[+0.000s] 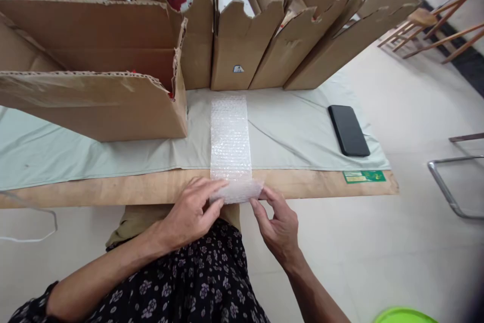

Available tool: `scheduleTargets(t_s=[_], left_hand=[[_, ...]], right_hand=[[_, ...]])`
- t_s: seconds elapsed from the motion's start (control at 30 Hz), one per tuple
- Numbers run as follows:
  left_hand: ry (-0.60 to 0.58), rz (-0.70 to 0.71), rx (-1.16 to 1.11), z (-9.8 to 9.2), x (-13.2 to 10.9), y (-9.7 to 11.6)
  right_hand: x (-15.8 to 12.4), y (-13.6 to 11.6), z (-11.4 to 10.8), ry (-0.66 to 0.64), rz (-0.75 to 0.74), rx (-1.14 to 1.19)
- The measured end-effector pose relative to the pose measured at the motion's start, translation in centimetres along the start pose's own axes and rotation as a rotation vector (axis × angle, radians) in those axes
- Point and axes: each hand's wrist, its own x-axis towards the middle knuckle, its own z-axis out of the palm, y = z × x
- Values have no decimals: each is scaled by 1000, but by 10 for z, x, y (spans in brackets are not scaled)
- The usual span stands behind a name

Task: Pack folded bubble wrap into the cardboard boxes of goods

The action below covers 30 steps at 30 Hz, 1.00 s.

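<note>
A long strip of clear bubble wrap (230, 134) lies across the pale green cloth (295, 131) on a low wooden table (325, 184). Its near end is folded into a small roll at the table's front edge. My left hand (194, 209) grips the left side of that roll with fingers curled over it. My right hand (278, 222) pinches the roll's right end between thumb and fingertips. What, if anything, is inside the roll is hidden.
Several open cardboard boxes (242, 46) stand in a row at the back, one large box (94, 96) at the left. A black phone (348, 130) lies on the cloth at the right. A green sticker (364, 176) marks the table edge. Chair frames (449, 182) stand right.
</note>
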Motion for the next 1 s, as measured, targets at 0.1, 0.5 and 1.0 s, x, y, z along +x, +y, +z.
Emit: scheduleTargets(t_s=[0.1,0.5,1.0], left_hand=[[75,-116,77,1,5,-1],[108,-4,349,8,14,-12],[1,174,147,-9,2,-2]], right_hand=[[0,-1,2,19,30,-27],[4,2,-8,-44,-330,-313],[27,-5,-4,-194,-275,-56]])
